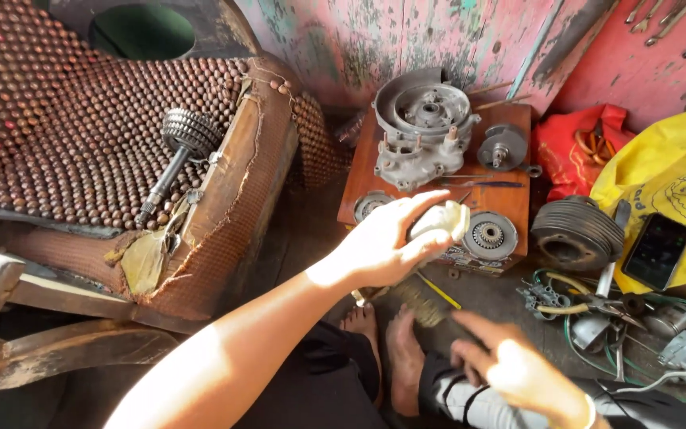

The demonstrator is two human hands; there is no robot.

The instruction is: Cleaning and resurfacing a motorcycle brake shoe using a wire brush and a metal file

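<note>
Sitting low on the floor, I see my bare feet (pixel 387 349) at about six o'clock, side by side on the dark ground. At five o'clock my right hand (pixel 510 361) hovers with its fingers spread loose and open, holding nothing, the fingertips just beside a small wire brush (pixel 422 302) lying by my toes. A thin yellow-handled tool (pixel 440 291) rests just past the brush.

Near the centre my left hand (pixel 387 238) is raised, its fingers curled around a pale, cream-coloured lump (pixel 442 221); whether it is cloth or a part I cannot tell. It sits over the front edge of a small reddish wooden surface (pixel 510 202).

At three o'clock a tangle of green cable (pixel 660 373), pliers (pixel 597 302) and small metal parts lies on the floor, with a dark ribbed pulley (pixel 577 230) and a black phone (pixel 657 250) resting on a yellow plastic bag (pixel 676 175).

On the surface, a round clutch plate (pixel 489 235) lies at the near right corner. Beyond it stands a grey engine crankcase (pixel 422 127), with a smaller round metal part (pixel 502 146) just beside it on the right.

At ten o'clock a gear shaft (pixel 176 155) lies tilted on a worn beaded seat cover (pixel 65 119). At one o'clock a red bag (pixel 581 143) leans by the peeling pink wall (pixel 406 40), where spanners (pixel 676 24) hang.
</note>
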